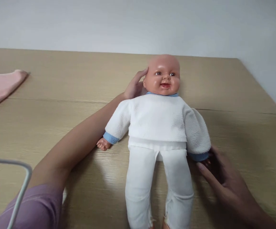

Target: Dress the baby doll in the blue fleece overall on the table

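Observation:
A bald baby doll [165, 71] lies face up on the table, its head toward the wall. It wears a white fleece top [157, 119] with blue collar and cuffs, and white trousers [140, 181]. My left hand [136, 86] cups the head and neck from the side, thumb against the head; its other fingers are mostly hidden behind. At the blue cuff [199, 156] on the right of the view, my right hand [223, 178] is closed around the sleeve end, with the thumb below the cuff. The doll's small hand there is partly covered.
Pale wood-grain table [76, 76] extends under everything, with a seam across it. A folded pink cloth [3, 87] lies at the left edge. A bent light-grey rod or wire [24, 184] crosses the lower left corner. Behind the table rises a plain wall [118, 25].

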